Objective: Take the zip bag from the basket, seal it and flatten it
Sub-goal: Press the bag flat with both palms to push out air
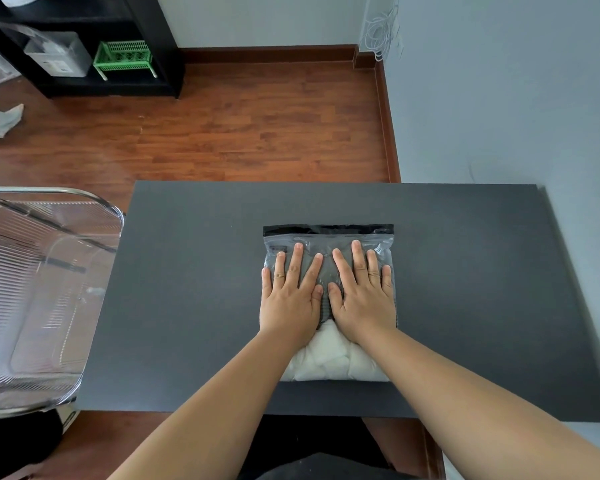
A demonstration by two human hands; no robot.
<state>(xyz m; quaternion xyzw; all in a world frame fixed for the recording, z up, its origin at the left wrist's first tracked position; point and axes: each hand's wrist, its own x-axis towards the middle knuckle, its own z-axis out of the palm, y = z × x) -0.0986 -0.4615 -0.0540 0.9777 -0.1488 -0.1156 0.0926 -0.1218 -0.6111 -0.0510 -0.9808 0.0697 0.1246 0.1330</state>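
A clear zip bag [328,362] with a black strip along its far edge lies flat on the dark table [194,289], holding white soft material bunched at its near end. My left hand [290,296] and my right hand [362,292] lie side by side, palms down with fingers spread, pressing on the bag's upper half. The wire basket [49,237] stands at the left of the table and looks empty.
Wooden floor lies beyond the table. A black shelf unit [142,39] at the far left holds a green crate [125,57] and a grey box. A grey wall runs along the right side.
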